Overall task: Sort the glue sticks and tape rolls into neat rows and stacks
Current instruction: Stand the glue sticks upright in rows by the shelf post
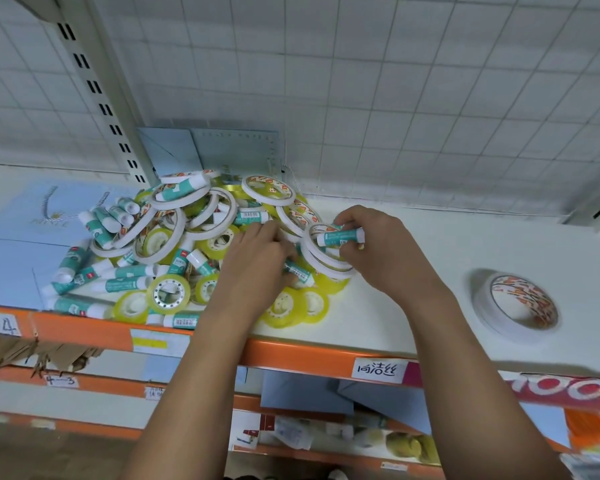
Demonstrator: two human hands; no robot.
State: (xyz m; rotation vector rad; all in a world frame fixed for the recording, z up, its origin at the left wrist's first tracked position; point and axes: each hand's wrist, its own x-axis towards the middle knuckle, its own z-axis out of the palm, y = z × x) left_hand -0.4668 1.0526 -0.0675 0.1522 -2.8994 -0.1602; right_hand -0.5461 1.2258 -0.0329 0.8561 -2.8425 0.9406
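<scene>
A jumbled pile of teal-and-white glue sticks (94,271), thin white tape rolls (267,190) and yellow clear tape rolls (168,292) lies on the white shelf (430,258). My right hand (374,244) grips a teal glue stick (340,237) over white tape rings at the pile's right edge. My left hand (257,258) reaches into the middle of the pile, its fingers curled among rolls and a glue stick (298,271); what it holds is hidden. A short stack of white tape rolls (520,306) stands apart on the right.
The shelf has an orange front rail (291,355) with paper labels. Blue card sheets (11,244) lie left of the pile and lean behind it. A white wire grid (395,98) backs the shelf. Lower shelves hold other goods.
</scene>
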